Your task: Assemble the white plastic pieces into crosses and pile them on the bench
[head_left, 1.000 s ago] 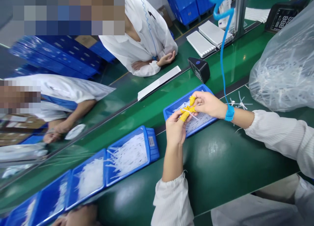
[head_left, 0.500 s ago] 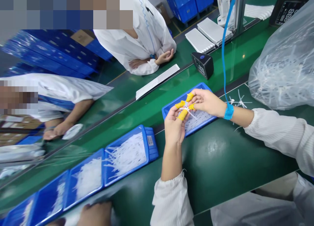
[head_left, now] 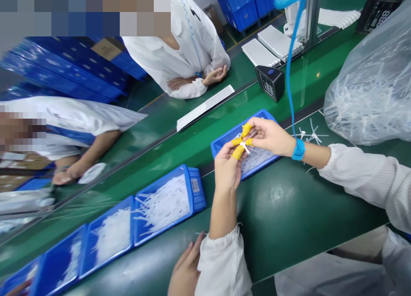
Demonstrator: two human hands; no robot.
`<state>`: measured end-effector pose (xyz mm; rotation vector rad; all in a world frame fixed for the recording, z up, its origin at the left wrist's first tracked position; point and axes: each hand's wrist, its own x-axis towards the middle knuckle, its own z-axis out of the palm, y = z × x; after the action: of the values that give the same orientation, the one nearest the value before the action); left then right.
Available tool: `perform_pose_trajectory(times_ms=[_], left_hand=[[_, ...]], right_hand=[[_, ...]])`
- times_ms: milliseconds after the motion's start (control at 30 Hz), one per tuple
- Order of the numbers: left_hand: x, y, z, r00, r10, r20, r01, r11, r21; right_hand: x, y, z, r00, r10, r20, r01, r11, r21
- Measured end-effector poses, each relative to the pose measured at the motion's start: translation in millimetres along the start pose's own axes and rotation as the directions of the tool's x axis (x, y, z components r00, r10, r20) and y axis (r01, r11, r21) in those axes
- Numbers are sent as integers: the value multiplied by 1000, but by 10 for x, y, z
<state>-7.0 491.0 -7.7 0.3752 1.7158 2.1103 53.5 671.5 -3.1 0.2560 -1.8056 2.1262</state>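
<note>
Nearest, at the bottom, another person's hand (head_left: 186, 268) lay low over the green tabletop (head_left: 289, 227), just beside the white left sleeve (head_left: 223, 261). A bit farther up, the left hand (head_left: 227, 167) reached away from the body, and the right hand (head_left: 271, 137) came in from the right side, with a blue band (head_left: 298, 149) around its wrist. Yellow covers (head_left: 238, 152) were on some of the fingers.

The left thumb and first finger pinched a little white strip piece (head_left: 245, 148). It was up over the blue bin (head_left: 226, 137), between the two hands. Its long way slanted, with one end by the left fingertips and the other pointing down and right, back toward the body. The right fingertips were close by, a little apart from each other; I could not tell if they gripped it too.

The bin under the hands had white strips (head_left: 257, 159) in it. To the left stood a row of blue bins (head_left: 199, 189) with more strips. To the right, loose white pieces (head_left: 315, 136) lay near a big clear bag (head_left: 369, 103).

Past the bins ran a green belt (head_left: 192, 146), with a black display box (head_left: 270, 84) standing by it. Farther off, a person in white (head_left: 195, 47) had both arms bent.
</note>
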Motion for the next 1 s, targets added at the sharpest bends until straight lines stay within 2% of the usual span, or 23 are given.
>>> perform_pose_trajectory(times_ms=[133,433,600,733,867,1000], left_hand=[[-7,-33,-23,1000,11,3,-11,999,39],[-8,-40,-36,999,-39,-20,40,998,41],[22,12,-23,997,-72,-12,72,997,-40],[4,58,21,994,-103,29,105,992,-74],[-44,74,82,1000,-15,20,16,999,-51],[-63,59,129,988,153,-22,-152,988,21]], right_hand=[[-13,-55,12,999,0,37,-2,999,48],[0,-60,-5,996,6,84,-13,997,76],[-1,-41,-9,999,-19,32,19,1000,2],[-17,-69,1,997,-71,-17,68,988,-141],[-35,-100,10,997,-71,-5,69,975,-212],[-28,-73,12,998,-63,-11,60,986,-158]])
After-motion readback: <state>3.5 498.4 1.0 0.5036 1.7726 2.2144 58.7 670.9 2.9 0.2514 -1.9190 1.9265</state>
